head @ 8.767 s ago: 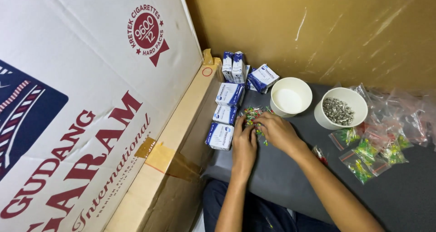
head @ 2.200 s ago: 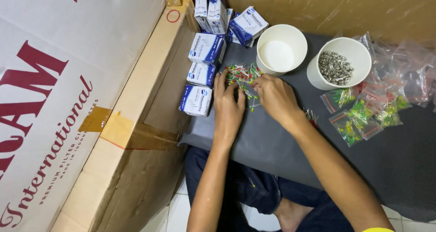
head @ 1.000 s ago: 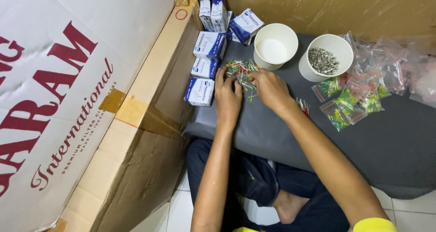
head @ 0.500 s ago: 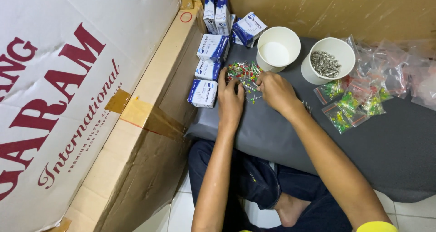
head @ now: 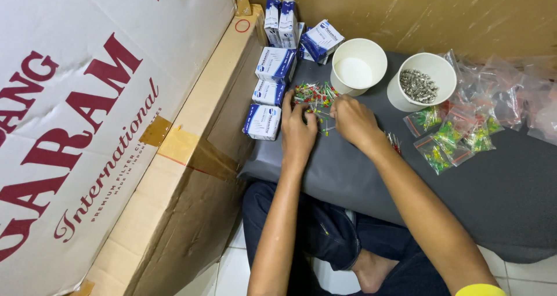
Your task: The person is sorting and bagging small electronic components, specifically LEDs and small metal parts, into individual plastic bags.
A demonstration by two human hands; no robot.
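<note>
Sorting through a loose pile of small coloured parts (head: 314, 96) with thin wire legs, red and green, lying on a dark grey cushion (head: 499, 191) right at the fingertips of both hands. Left hand (head: 297, 132) palm down, fingers curled at the near left edge of the pile, seemingly pinching or pressing a few pieces; exact grip hard to tell. Right hand (head: 354, 121) also palm down, fingers bent in toward the pile from its right, tips hidden, so no telling whether pinching. Both forearms reaching forward over the lap, wrists low, close to the cushion.

Best done, by judgement: picking by the legs, one colour at a time, keeping the heap compact so nothing rolls off the edge, and lifting rather than dragging to spare the thin legs.

Beyond the right hand, an empty white cup (head: 358, 66) and a second cup (head: 421, 81) of grey metal bits; farther right, small clear bags (head: 449, 139) of green pieces. Left of the left hand, blue-and-white boxes (head: 264, 121).
</note>
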